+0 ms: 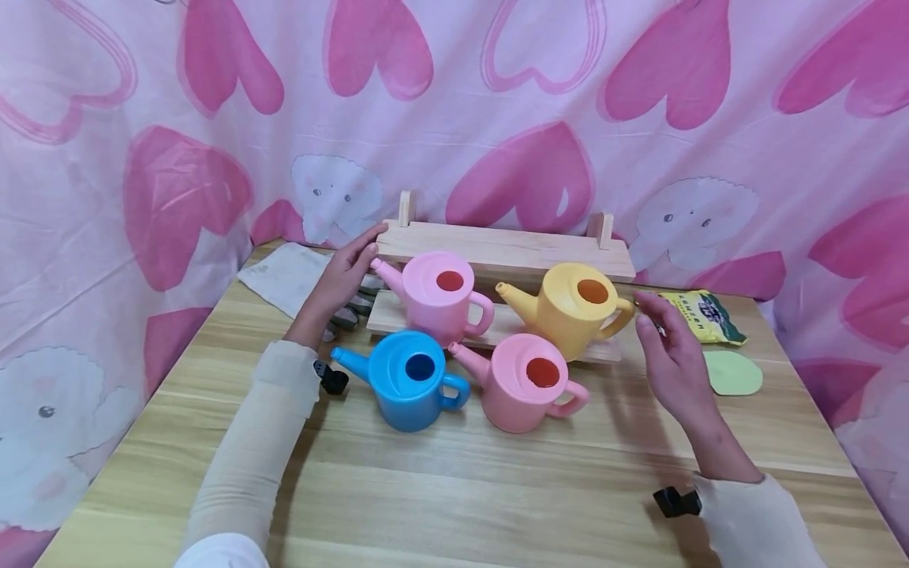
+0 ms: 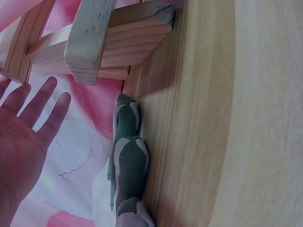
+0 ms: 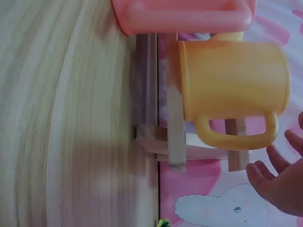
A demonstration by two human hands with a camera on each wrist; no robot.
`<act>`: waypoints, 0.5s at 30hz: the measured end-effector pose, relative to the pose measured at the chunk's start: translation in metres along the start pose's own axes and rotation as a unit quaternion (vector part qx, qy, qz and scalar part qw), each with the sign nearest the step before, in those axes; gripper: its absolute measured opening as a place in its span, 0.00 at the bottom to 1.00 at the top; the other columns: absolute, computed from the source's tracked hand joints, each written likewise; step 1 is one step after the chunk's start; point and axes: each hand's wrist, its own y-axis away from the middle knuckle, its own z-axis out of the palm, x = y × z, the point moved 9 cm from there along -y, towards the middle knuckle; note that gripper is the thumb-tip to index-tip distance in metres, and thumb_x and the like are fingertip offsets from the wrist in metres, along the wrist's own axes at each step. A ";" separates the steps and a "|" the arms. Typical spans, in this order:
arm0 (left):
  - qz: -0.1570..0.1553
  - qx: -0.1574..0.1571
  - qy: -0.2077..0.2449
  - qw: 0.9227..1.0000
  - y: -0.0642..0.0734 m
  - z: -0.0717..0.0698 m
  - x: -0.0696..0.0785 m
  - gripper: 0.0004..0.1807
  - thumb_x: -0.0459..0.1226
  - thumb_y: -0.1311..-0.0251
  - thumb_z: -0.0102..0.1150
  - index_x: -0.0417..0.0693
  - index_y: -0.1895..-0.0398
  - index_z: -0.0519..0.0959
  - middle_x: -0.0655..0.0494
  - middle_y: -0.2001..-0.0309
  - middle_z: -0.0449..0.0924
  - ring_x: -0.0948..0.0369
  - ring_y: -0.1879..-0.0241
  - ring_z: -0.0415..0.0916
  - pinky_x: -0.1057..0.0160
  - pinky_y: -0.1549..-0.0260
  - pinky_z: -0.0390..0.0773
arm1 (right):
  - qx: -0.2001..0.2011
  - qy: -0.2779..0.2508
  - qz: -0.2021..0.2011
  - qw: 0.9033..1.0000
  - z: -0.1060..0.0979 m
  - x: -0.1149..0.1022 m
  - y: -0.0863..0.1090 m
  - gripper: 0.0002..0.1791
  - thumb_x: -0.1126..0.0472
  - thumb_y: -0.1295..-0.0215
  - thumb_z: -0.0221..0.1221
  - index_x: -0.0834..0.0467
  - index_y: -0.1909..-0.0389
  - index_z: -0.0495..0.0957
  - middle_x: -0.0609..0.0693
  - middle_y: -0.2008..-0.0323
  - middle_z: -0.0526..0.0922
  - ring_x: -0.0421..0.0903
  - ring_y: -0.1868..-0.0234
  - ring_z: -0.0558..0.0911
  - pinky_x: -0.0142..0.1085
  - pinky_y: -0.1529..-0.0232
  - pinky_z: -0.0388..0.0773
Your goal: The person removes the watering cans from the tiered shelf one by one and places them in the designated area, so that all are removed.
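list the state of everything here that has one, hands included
wooden shelf, standing on table
light pink watering can, upright on shelf, uncovered
yellow watering can, upright on shelf, uncovered
blue watering can, upright on table, uncovered
coral-pink watering can, upright on table, uncovered
grey-green glove, lying unworn
yellow-green packet, lying flat, sealed or not unclear
left fingers, straight, near shelf, touch unclear
right fingers, loosely bent, holding nothing

The cylindrical pink plastic watering can (image 1: 431, 317) and the cylindrical coral-pink plastic watering can (image 1: 513, 404) show red inside, the cylindrical yellow plastic watering can (image 1: 566, 322) orange, the cylindrical blue plastic watering can (image 1: 406, 401) navy. The pale-pink fabric curtain (image 1: 426, 134) is patterned with pink hearts and white animal faces; brown grain streaks the tan wooden tabletop (image 1: 483, 489).
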 end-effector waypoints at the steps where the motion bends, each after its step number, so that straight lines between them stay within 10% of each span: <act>1: 0.001 0.000 0.000 1.000 0.000 0.000 0.000 0.28 0.51 0.19 0.44 0.64 0.19 0.62 0.61 0.21 0.57 0.50 0.28 0.64 0.46 0.37 0.73 | -0.007 0.004 0.005 1.000 0.002 0.003 -0.002 0.26 0.54 0.16 0.46 0.55 0.23 0.65 0.57 0.30 0.70 0.48 0.32 0.69 0.23 0.40 0.68; 15: -0.009 -0.001 0.007 1.000 0.001 0.002 0.003 0.28 0.45 0.17 0.42 0.56 0.18 0.60 0.54 0.20 0.55 0.46 0.28 0.64 0.43 0.37 0.73 | -0.053 -0.056 0.028 0.997 0.021 0.017 -0.019 0.26 0.52 0.14 0.39 0.57 0.24 0.63 0.58 0.31 0.68 0.53 0.37 0.74 0.40 0.46 0.82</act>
